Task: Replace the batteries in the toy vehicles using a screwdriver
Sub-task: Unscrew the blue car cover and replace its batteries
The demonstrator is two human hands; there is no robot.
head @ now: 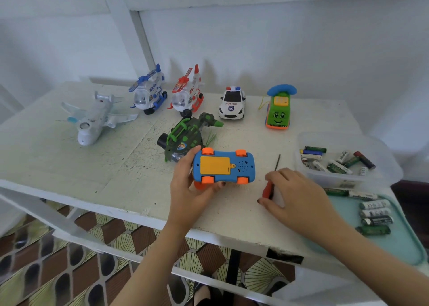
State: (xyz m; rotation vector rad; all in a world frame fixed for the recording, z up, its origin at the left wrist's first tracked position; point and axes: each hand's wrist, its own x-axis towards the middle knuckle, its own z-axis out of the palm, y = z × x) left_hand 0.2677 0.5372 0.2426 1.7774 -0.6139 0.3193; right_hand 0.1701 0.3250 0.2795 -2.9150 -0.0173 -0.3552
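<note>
Screwdriver (267, 189), shaft pointing away, lies gripped by our right hand (297, 192), just right of the car (224, 167) our left hand (190, 189) holds.

Both bare forearms reach up from the lower edge. The left hand (190, 189) holds the car (224, 167) at its left end, thumb on the far side and fingertips curled under the near edge. The right hand (297, 194) lies palm down, knuckles up, with thumb and forefinger closed on the screwdriver (268, 189) handle.
</note>
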